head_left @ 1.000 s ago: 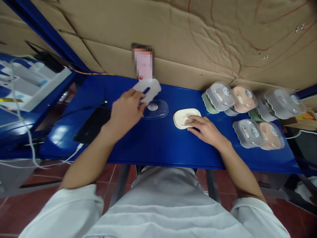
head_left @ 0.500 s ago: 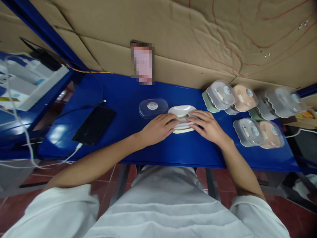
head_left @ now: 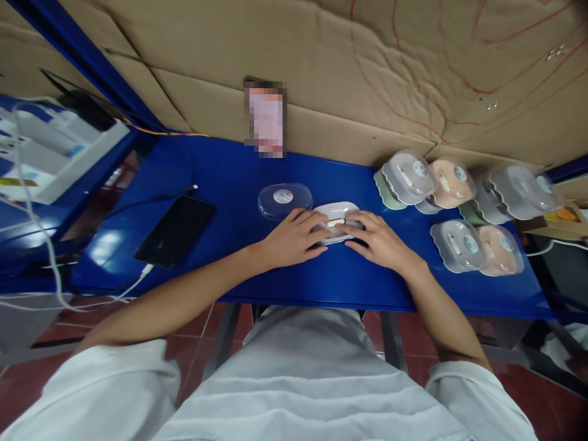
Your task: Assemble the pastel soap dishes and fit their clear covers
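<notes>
A white oval soap dish [head_left: 343, 207] lies on the blue table in front of me, with a small cream-coloured bar-shaped piece [head_left: 337, 222] at its middle. My left hand [head_left: 294, 239] is on the dish's left end, fingers bent over the inside and thumb along the near edge. From the other end, my right hand [head_left: 379, 242] holds the dish, its forefinger close to the small piece and its thumb at the near rim. Both hands partly hide the dish. Just beyond my left hand lies a clear oval lid [head_left: 285, 201] with a round label.
Several lidded soap boxes [head_left: 411, 177] in green, white and peach stand at the right, some stacked. A black phone [head_left: 174, 231] with a white cable lies to the left. Cardboard [head_left: 331, 79] lines the table's back, with a blurred-out picture [head_left: 266, 119] against it.
The white top part, raised over a cream rim before, now sits lower, and that rim no longer shows. The small piece shows more plainly between my fingers. The lid stays put.
</notes>
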Demonstrator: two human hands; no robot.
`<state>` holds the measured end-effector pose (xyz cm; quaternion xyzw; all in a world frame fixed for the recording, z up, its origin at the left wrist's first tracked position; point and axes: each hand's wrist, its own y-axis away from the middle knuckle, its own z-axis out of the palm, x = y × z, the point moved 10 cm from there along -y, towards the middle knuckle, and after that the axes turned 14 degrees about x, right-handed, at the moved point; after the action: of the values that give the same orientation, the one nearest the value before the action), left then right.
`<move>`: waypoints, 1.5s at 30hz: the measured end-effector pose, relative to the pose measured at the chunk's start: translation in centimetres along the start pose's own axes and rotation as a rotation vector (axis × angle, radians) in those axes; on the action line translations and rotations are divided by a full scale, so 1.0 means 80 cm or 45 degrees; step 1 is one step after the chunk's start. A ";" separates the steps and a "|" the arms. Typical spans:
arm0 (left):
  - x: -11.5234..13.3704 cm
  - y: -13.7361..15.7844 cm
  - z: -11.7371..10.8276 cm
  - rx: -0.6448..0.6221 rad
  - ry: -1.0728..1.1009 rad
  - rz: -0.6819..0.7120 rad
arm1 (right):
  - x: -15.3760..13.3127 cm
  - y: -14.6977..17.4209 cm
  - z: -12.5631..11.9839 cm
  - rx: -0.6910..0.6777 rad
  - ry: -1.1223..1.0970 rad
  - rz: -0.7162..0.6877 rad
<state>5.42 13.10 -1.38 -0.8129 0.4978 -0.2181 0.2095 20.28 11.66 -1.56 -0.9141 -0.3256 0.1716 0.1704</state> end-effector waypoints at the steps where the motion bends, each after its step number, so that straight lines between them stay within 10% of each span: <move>1: -0.010 0.001 -0.007 0.008 -0.013 -0.033 | 0.001 0.000 -0.001 -0.001 -0.001 0.005; 9: -0.126 0.023 -0.046 -0.133 -0.133 -0.644 | 0.007 0.000 -0.007 0.050 -0.173 0.147; 20: -0.025 0.000 -0.023 0.055 0.196 -0.136 | -0.010 -0.011 0.010 0.170 -0.108 0.062; 45: -0.063 0.014 0.004 0.035 0.283 -0.321 | 0.034 0.001 0.018 0.148 -0.141 0.256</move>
<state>2.76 17.20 -3.03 -0.8368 0.4088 -0.3381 0.1353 21.69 13.64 -3.45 -0.9198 -0.2306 0.2565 0.1868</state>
